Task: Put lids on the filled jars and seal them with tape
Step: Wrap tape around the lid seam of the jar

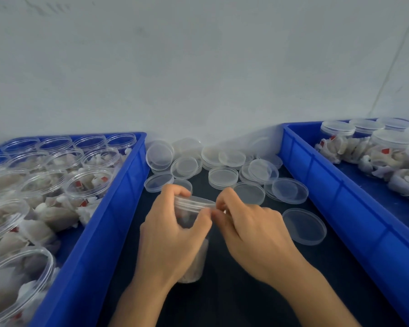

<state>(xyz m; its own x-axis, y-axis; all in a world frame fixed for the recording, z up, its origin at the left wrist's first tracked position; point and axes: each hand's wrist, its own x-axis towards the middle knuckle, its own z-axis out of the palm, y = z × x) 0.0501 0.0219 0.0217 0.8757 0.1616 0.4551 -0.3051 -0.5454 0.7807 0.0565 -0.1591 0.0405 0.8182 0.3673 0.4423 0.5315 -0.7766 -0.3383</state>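
Observation:
A clear plastic jar (195,260) with pale contents stands on the dark table between two crates. My left hand (172,232) grips its upper body, fingers curled round it. A clear lid (196,202) sits on the jar's mouth. My right hand (248,227) pinches at the lid's right edge with thumb and fingertips; what lies between them is hidden. No tape is visible.
A blue crate (118,204) on the left holds several open filled jars (90,182). A blue crate (316,175) on the right holds several lidded jars (392,142). Several loose clear lids (222,178) lie behind the hands, one lid (304,226) to the right. A pale wall rises behind.

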